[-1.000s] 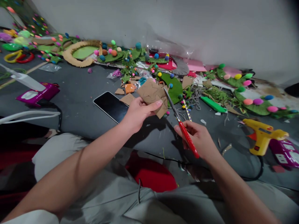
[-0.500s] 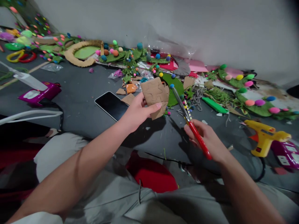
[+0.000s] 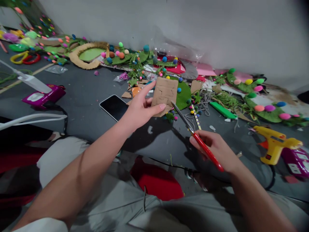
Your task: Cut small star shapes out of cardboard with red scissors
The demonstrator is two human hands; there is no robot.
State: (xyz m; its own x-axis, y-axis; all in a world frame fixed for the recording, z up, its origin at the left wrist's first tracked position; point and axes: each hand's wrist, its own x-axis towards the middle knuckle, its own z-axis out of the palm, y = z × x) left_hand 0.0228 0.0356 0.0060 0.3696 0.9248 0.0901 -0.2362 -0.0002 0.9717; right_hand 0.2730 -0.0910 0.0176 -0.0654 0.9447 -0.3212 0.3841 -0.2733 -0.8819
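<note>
My left hand (image 3: 138, 109) pinches a brown cardboard piece (image 3: 165, 94) with faint star outlines, holding it up above the grey floor (image 3: 82, 106). My right hand (image 3: 217, 149) grips red-handled scissors (image 3: 193, 132); their blades point up-left and the tips reach the lower right edge of the cardboard. A black phone (image 3: 114, 106) lies just under and left of my left hand. A striped pencil (image 3: 196, 117) lies beside the scissor blades.
A yellow glue gun (image 3: 275, 143) and a purple power strip (image 3: 293, 162) lie at right. Another purple device (image 3: 42, 95) sits at left. Green felt pieces with coloured pompoms (image 3: 260, 108), a rope-edged wreath (image 3: 88, 54) and cardboard scraps line the wall. My grey-trousered knees are below.
My left hand turned the cardboard more upright and lifted it slightly. The scissors swung away to the right, then came back toward the cardboard's lower right edge.
</note>
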